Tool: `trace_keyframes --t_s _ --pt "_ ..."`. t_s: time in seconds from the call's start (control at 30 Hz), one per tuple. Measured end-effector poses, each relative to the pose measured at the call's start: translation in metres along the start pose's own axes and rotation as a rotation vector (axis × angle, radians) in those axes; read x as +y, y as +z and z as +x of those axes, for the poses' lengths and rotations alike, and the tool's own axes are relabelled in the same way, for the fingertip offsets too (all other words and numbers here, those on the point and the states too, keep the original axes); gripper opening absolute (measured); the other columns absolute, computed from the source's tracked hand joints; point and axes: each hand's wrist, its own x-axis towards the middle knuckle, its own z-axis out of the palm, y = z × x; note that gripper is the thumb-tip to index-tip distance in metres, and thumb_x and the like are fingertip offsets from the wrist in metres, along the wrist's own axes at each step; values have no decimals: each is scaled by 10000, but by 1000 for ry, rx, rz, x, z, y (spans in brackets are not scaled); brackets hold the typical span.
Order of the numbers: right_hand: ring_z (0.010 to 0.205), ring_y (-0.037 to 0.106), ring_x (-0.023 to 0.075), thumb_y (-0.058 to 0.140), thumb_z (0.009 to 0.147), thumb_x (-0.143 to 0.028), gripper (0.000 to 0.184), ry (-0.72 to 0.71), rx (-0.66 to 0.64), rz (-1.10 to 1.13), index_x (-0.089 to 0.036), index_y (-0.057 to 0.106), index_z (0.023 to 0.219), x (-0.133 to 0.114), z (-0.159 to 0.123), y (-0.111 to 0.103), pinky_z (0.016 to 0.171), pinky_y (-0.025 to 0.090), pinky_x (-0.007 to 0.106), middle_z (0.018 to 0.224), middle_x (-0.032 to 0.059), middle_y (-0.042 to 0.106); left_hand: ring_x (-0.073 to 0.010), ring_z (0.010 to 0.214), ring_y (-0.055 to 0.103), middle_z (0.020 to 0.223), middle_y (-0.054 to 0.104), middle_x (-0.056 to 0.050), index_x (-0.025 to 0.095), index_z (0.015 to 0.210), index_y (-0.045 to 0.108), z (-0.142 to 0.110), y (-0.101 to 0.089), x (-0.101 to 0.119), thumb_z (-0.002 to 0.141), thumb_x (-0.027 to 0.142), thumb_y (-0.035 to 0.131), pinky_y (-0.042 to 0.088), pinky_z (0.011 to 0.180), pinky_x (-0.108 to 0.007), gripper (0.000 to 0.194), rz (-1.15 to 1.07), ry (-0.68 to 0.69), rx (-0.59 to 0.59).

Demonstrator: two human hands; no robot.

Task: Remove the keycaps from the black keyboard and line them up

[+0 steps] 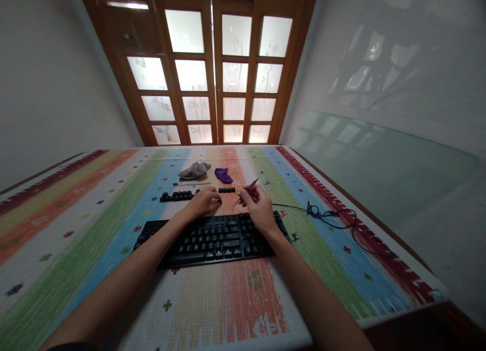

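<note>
A black keyboard (212,242) lies in front of me, its near rows of keys in place. Beyond its far edge, my left hand (205,201) is closed in a pinch, with a small dark keycap (219,202) at its fingertips. My right hand (258,205), above the keyboard's far right part, is closed on a slim keycap puller (251,184) whose thin wire prongs point down and left. Loose black keycaps (176,196) stand in a row left of my left hand. More keycaps (227,190) sit between my hands.
A grey cloth (195,170) and a purple cloth (223,176) lie behind the keycaps, with a thin rod (192,184) nearby. A black cable (334,215) loops across the right side of the striped tablecloth (114,209). Walls flank the table; glazed wooden doors (216,67) stand behind.
</note>
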Motion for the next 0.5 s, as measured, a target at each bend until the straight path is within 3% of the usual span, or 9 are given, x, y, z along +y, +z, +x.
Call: trace_keyframes --t_s 0.5 --pt "662 661 172 639 830 -515 340 -5 1 -35 -188 581 906 -1 -1 0 621 527 298 823 56 682 -221 801 592 749 663 -49 187 826 745 15 -4 1 753 162 667 472 762 -322 109 128 -47 -70"
